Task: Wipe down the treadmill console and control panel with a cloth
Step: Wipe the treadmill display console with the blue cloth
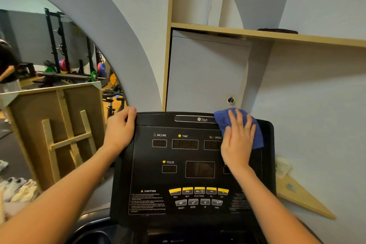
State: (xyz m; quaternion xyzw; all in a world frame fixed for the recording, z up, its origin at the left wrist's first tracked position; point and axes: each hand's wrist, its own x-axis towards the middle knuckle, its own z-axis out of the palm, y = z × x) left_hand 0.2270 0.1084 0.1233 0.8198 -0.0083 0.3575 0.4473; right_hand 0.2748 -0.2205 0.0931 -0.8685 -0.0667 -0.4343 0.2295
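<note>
Forearms, two, reaching over console (pixel 150 172). Left hand (pixel 120 130): fingers curled over console's top-left edge, gripping it. Right hand (pixel 238 140): flat, fingers spread, pressing blue cloth (pixel 223 119) onto console's top-right corner. Between hands: dark displays (pixel 185 144). Below the hands: yellow buttons (pixel 199 191), grey buttons (pixel 199 202).

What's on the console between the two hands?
Head view: bare panel between left hand and right hand on the cloth, only INCLINE and TIME displays.
</note>
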